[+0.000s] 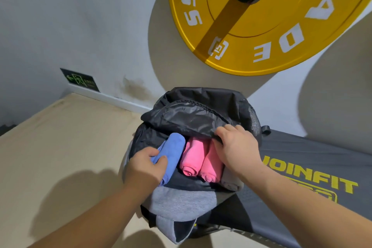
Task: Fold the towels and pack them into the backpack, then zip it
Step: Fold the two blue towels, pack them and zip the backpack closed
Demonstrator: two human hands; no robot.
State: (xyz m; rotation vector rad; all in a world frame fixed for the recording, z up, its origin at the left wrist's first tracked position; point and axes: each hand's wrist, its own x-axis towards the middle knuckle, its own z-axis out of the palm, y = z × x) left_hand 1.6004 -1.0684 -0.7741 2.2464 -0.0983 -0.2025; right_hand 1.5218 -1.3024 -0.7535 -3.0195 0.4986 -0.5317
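Observation:
A black and grey backpack (181,203) stands open in the middle of the view. Inside its main compartment lie two rolled pink towels (196,159) side by side. A rolled blue towel (175,147) sits at their left, half inside the opening. My left hand (145,165) grips the near part of the blue towel. My right hand (237,147) grips the edge of the black top flap (189,117) and holds it up and back, above the pink towels.
The backpack rests on the end of a dark padded bench (302,167) with yellow lettering. A beige floor (60,147) lies to the left. A yellow weight plate (251,16) hangs on the white wall behind, with an exit sign (80,79) low on the wall.

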